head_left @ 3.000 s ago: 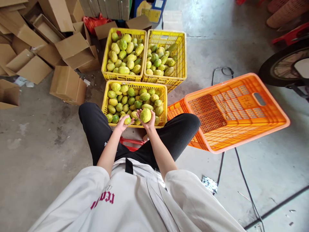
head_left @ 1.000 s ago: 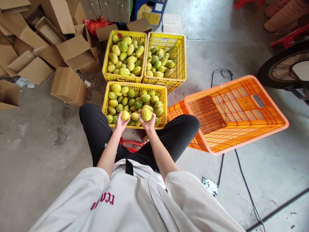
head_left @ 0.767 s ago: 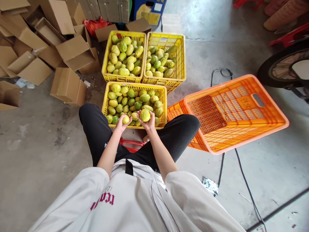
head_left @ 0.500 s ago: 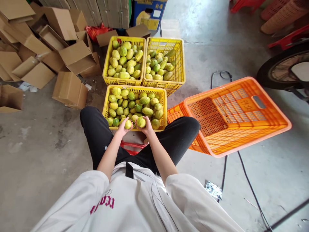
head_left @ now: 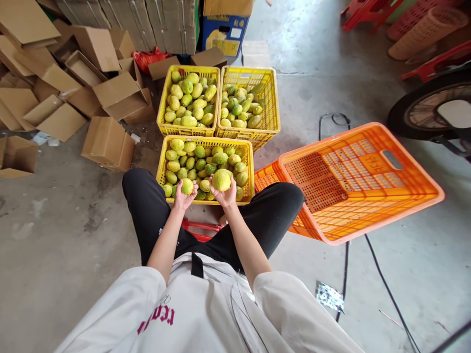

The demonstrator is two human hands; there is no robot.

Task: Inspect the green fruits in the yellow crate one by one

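Note:
My left hand (head_left: 182, 200) is cupped around a small round yellow-green fruit (head_left: 187, 186), thumb at its side. In my right hand (head_left: 227, 195) sits a larger, rounder yellow-green fruit (head_left: 221, 180). I cannot tell their exact kind. Both hands are palm-up over the near edge of the front yellow crate (head_left: 251, 169), between my knees. Many similar round and oval fruits (head_left: 191, 163) lie inside it, some greener than others.
Behind stand two more yellow crates (head_left: 159, 100) (head_left: 276, 103) of the same fruit. To the right is a tilted orange crate (head_left: 368, 164). Cardboard boxes (head_left: 106, 142) are heaped on the left. A wheel (head_left: 405, 105) and black cables (head_left: 390, 289) are on the right.
Both hands have risen with their fruits and moved slightly apart. The right-hand fruit looks larger and closer. My view has tilted slightly up.

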